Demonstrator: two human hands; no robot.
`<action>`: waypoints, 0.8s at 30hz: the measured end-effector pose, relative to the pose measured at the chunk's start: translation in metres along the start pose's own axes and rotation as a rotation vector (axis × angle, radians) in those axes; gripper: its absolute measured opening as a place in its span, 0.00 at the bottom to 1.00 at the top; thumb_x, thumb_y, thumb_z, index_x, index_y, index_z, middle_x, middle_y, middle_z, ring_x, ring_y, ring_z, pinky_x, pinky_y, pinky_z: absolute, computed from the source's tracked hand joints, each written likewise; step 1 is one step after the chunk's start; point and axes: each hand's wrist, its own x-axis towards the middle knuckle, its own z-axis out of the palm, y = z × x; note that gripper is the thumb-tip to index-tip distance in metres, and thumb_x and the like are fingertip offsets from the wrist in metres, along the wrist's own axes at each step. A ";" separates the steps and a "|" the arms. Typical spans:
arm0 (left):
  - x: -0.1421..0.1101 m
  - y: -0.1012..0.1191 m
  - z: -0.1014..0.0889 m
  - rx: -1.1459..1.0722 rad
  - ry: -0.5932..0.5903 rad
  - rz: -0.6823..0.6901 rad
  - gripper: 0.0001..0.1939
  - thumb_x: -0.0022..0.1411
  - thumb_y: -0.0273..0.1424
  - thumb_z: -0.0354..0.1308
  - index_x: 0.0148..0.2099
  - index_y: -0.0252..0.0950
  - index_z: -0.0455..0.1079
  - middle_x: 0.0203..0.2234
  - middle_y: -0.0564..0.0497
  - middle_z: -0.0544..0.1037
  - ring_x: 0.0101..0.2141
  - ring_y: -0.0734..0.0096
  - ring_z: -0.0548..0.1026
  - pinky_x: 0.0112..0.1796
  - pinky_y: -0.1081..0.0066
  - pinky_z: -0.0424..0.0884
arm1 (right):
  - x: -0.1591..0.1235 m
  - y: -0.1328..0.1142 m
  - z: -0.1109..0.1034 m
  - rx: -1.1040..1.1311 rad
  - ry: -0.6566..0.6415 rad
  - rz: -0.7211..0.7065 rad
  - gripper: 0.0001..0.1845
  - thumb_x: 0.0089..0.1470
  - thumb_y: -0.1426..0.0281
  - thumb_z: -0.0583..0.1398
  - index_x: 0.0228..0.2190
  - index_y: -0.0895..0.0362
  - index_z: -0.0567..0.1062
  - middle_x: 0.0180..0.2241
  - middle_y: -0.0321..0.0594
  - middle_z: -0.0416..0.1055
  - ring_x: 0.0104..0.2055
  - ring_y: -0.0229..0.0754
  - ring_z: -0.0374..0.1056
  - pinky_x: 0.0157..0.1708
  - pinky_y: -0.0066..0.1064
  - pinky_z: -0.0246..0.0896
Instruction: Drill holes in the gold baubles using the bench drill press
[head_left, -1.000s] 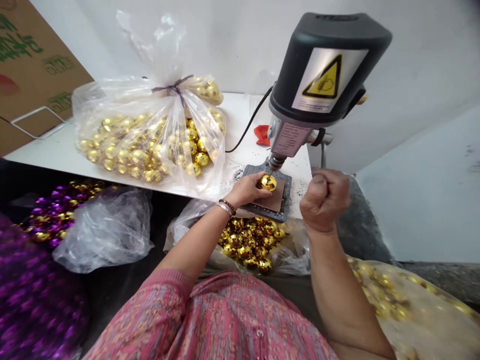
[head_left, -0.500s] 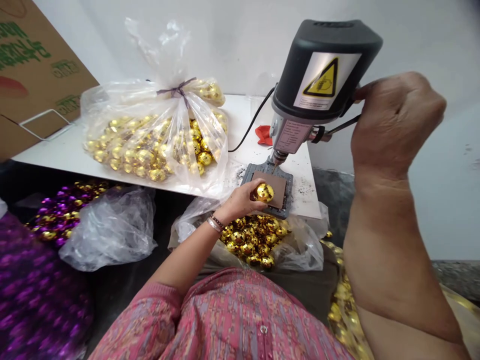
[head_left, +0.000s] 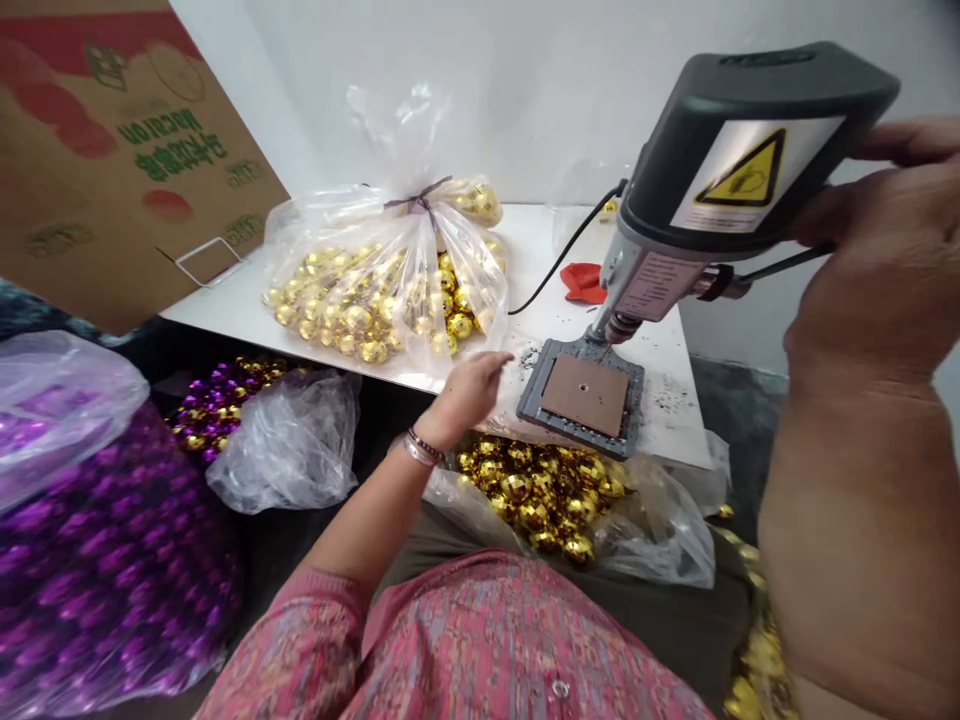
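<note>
The left hand (head_left: 471, 392) has moved left off the plate and no longer holds a gold ball. Its fingers are spread and empty, and it hangs just past the front edge of the white table (head_left: 534, 232), near the tied bag. The ball from the earlier frame does not show on the plate, and it cannot be picked out among the others.

At far left, a cardboard box (head_left: 127, 150) leans behind a heap of purple ornaments (head_left: 97, 565) in plastic. Purple and gold ornaments (head_left: 225, 405) lie beside a loose clear bag (head_left: 289, 440). On the table, a tied clear bag of gold mirrored balls (head_left: 382, 290) sits left of the press, and more gold balls (head_left: 536, 495) lie in an open bag below the table edge, under the plate.

The bench drill press (head_left: 739, 165) stands with its chuck (head_left: 619, 328) just above the back of a grey metal base plate (head_left: 570, 400), whose brown pad (head_left: 585, 395) is bare. Its top is a short way from the table's right edge. At the right edge of the view, the right hand (head_left: 885, 250) is closed around the press's thin black lever (head_left: 780, 265).
</note>
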 end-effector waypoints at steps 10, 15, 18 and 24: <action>0.058 -0.059 -0.042 0.468 -0.190 -0.590 0.18 0.69 0.31 0.55 0.54 0.26 0.75 0.53 0.25 0.78 0.55 0.40 0.77 0.53 0.53 0.72 | -0.008 -0.005 -0.001 0.058 -0.033 -0.031 0.19 0.56 0.80 0.50 0.40 0.62 0.80 0.21 0.31 0.68 0.23 0.30 0.68 0.24 0.23 0.59; 0.049 -0.066 -0.018 0.330 -0.168 -0.585 0.22 0.64 0.36 0.64 0.57 0.31 0.72 0.46 0.35 0.82 0.47 0.54 0.81 0.46 0.65 0.73 | -0.011 -0.008 -0.002 0.058 -0.053 -0.017 0.17 0.57 0.78 0.51 0.39 0.63 0.80 0.21 0.33 0.69 0.23 0.30 0.66 0.24 0.24 0.58; 0.042 -0.063 -0.015 -0.030 0.086 -0.609 0.19 0.62 0.38 0.65 0.52 0.34 0.72 0.39 0.45 0.81 0.36 0.67 0.79 0.37 0.72 0.71 | -0.014 -0.012 -0.004 0.033 -0.051 0.001 0.17 0.57 0.78 0.51 0.38 0.63 0.80 0.21 0.33 0.68 0.23 0.30 0.67 0.24 0.25 0.58; 0.015 -0.027 -0.021 -1.198 0.190 -0.513 0.26 0.58 0.53 0.65 0.45 0.37 0.70 0.32 0.51 0.77 0.26 0.78 0.73 0.25 0.78 0.64 | -0.013 -0.013 -0.004 0.013 -0.006 -0.035 0.17 0.58 0.78 0.51 0.37 0.61 0.80 0.23 0.29 0.69 0.27 0.26 0.69 0.30 0.23 0.59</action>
